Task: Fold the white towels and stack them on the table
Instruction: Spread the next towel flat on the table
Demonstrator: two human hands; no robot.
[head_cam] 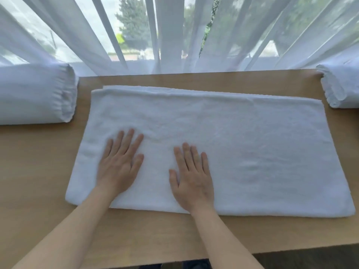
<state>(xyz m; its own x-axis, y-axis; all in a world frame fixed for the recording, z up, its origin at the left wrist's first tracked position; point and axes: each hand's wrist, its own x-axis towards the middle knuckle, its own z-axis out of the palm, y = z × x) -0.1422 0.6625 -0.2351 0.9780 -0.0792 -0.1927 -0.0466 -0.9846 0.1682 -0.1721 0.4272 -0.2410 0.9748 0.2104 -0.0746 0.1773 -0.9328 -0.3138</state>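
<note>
White folded towel (233,152) lies on the table (38,171); left hand (119,164) and right hand (191,176) press flat, fingers spread wide, side by side.

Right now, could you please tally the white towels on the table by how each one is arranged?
Flat folded towel, under the left hand and right hand: 1
Rolled towels, one at the table's left edge, one at its right edge: 2
Total: 3
</note>
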